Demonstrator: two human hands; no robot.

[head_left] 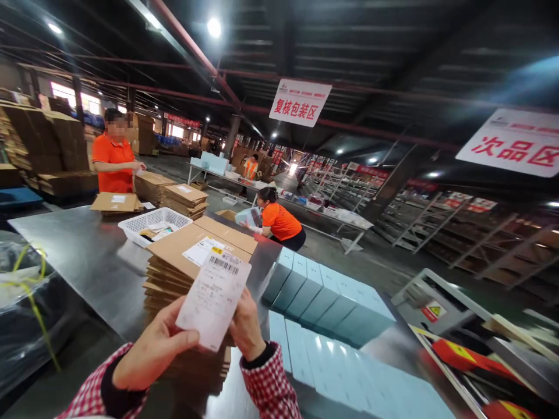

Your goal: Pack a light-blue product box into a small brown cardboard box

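Observation:
Both my hands hold up a white shipping label [215, 297] with a barcode at its top. My left hand [152, 349] pinches its lower left edge, thumb across the front. My right hand [247, 329] grips its right side from behind, fingers closed. Just beyond the label stands a stack of flattened brown cardboard boxes [181, 262] on the steel table [87, 262]; the top box carries a white label with a yellow mark [205, 250]. To the right lie rows of pale teal boxes [323, 297].
A white mesh basket [152, 224] with papers sits behind the stack. More flat cartons [186, 198] lie further back. A person in orange stands at the far left [113, 157], another crouches mid-floor [279, 221]. Clear plastic wrap [21, 291] lies left; shelving fills the right.

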